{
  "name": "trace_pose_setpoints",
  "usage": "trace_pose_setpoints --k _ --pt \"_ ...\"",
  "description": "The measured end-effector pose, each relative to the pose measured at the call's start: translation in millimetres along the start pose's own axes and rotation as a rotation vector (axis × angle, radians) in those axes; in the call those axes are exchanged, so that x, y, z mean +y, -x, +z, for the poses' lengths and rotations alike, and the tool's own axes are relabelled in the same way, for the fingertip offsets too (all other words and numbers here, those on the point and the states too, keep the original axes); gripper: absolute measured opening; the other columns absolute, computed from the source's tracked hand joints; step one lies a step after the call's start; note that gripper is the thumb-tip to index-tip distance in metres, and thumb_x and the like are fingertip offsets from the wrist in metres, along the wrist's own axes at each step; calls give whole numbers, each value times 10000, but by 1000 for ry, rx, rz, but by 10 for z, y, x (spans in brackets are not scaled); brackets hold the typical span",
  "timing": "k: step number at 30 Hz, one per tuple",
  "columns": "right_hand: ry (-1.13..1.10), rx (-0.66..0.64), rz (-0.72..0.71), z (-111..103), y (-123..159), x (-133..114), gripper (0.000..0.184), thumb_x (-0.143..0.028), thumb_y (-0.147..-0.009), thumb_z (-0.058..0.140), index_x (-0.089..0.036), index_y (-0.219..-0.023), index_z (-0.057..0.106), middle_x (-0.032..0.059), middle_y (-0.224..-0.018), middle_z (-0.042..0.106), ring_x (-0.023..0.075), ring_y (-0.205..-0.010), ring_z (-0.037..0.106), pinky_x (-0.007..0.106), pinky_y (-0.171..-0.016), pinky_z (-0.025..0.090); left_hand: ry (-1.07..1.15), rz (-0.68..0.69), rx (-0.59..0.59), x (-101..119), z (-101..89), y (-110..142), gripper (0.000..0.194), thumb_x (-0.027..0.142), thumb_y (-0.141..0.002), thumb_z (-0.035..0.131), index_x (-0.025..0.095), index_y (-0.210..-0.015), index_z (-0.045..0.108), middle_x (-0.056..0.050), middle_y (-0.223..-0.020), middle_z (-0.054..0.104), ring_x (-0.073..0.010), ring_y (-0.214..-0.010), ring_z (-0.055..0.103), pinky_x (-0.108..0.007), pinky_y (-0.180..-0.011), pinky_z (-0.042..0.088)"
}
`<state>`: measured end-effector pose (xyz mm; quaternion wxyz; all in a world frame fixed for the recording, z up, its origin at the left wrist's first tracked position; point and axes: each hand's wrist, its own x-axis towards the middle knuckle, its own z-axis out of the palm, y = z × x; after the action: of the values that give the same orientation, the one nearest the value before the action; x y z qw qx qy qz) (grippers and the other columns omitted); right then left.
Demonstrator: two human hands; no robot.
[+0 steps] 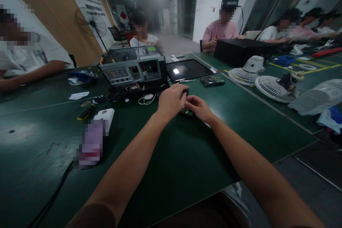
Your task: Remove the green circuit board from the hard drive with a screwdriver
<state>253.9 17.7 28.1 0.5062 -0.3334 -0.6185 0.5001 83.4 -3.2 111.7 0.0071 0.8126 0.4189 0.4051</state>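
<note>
My left hand [173, 102] curls its fingers over a dark object, mostly hidden behind them. Close against it, my right hand [200, 109] has its thumb and fingertips pinched together; what they hold is too small to make out. Just below the fingertips shows the edge of a small green circuit board [186, 112], largely covered by both hands. Beyond my right hand lies a hard drive [212, 80] with its board side up. Past my left hand, an opened computer case [132, 69] lies on its side, with a white cable [146, 99] in front of it.
A black panel [188, 70] lies behind the hands on the green table [171, 171]. To the left are a yellow-black screwdriver [86, 112] and a white pouch [107, 115]. Fan parts [275, 88] and a black case [242, 50] stand right. Several people sit around.
</note>
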Motion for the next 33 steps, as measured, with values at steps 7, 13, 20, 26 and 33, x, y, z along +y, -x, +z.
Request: trace_pose_setpoints --k 7,13,20,26,33 --pt "-17 -18 -9 11 -1 30 383 -475 -758 811 -256 -1044 682 19 -953 707 191 -907 663 365 -887 544 28 9 -16 21 18 6 246 178 -915 599 211 -1145 678 -64 -1179 730 -217 -1061 687 -382 -935 553" --pt "15 -54 -15 22 3 16 362 -481 -795 775 -247 -1062 704 36 -1000 719 205 -920 656 382 -893 535 56 -41 -36 19 42 20 233 263 -897 682 212 -1122 648 -67 -1127 721 -208 -987 687 -371 -880 557" --pt "21 -43 -6 23 24 -40 350 -469 -794 782 -233 -1048 733 25 -967 726 183 -880 649 346 -846 532 41 -29 28 -35 36 15 169 172 -904 652 229 -1063 660 -54 -1110 695 -207 -1010 652 -355 -868 545" --pt "-10 21 19 26 36 -43 355 -469 -775 800 -248 -1046 736 16 -961 726 172 -834 647 349 -828 557 6 -44 47 -56 -10 0 218 128 -906 617 235 -1077 699 -58 -1124 676 -212 -1033 637 -366 -896 534" --pt "-21 32 -5 10 16 -3 294 -444 -790 797 -253 -996 709 0 -907 700 149 -774 646 311 -757 549 19 -20 42 -59 -13 -9 244 109 -909 601 230 -1095 703 -51 -1133 704 -206 -1042 655 -364 -920 532"
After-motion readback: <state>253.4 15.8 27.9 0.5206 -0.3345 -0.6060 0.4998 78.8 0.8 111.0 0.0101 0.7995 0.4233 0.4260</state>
